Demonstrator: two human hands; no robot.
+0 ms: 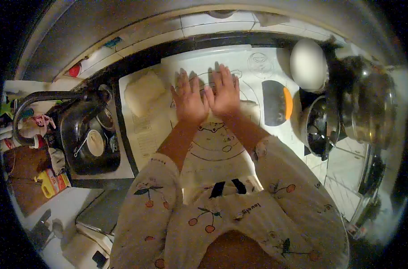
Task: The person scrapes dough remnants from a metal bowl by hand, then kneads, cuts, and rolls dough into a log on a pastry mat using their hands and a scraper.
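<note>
My left hand (189, 98) and my right hand (224, 94) lie side by side, palms down, fingers stretched forward and thumbs close together. Both are over a pale baking mat (217, 159) printed with circles and lines. What lies under the palms is hidden; a pale edge shows beside my right wrist, but I cannot tell what it is. Left of my left hand rests a large pale lump of dough (145, 93). To the right of my right hand lies a dark dough scraper (273, 104) with an orange handle.
A sink (71, 154) with dishes and a black faucet (51, 95) is at the left. A white rounded object (308, 65), a dark bowl or pan (321, 123) and a large metal pot (370, 105) stand at the right. A yellow bottle (47, 184) is at lower left.
</note>
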